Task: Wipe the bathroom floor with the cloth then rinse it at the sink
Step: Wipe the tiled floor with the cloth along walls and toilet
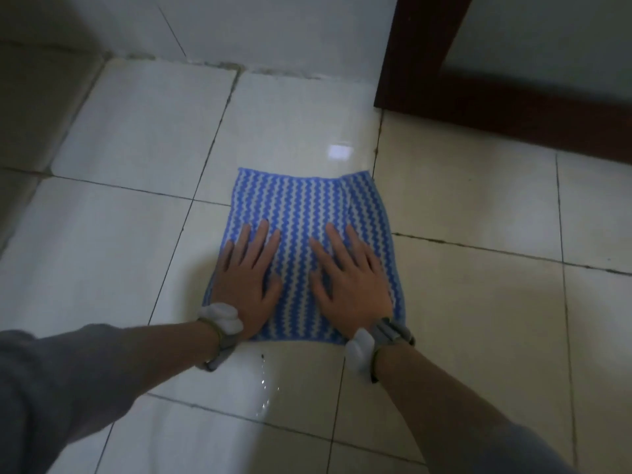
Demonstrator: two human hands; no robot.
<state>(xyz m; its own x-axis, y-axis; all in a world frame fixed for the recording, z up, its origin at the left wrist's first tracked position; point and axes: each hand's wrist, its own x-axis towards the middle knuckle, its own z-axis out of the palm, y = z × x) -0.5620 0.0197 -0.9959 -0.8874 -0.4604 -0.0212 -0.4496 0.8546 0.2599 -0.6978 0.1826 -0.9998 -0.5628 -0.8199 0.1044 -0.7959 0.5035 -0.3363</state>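
I've got the cloth [304, 234] spread flat on the floor [461, 302] tiles, left hand [249, 285] and right hand [352, 285] pressing down with fingers [263, 234] splayed so the whole cloth drags evenly.

Dark brown door frame [422, 53]: an upright post with a low bar of the same wood running right from its foot. Pale grey panel [547, 39] inside the frame. White tiled wall [273, 25] left of the post. Dark grime [222, 65] along the wall's base, left of the frame's foot. Glare patch [339, 152] just below that foot. Water droplets [264, 384] well below and left of the frame.
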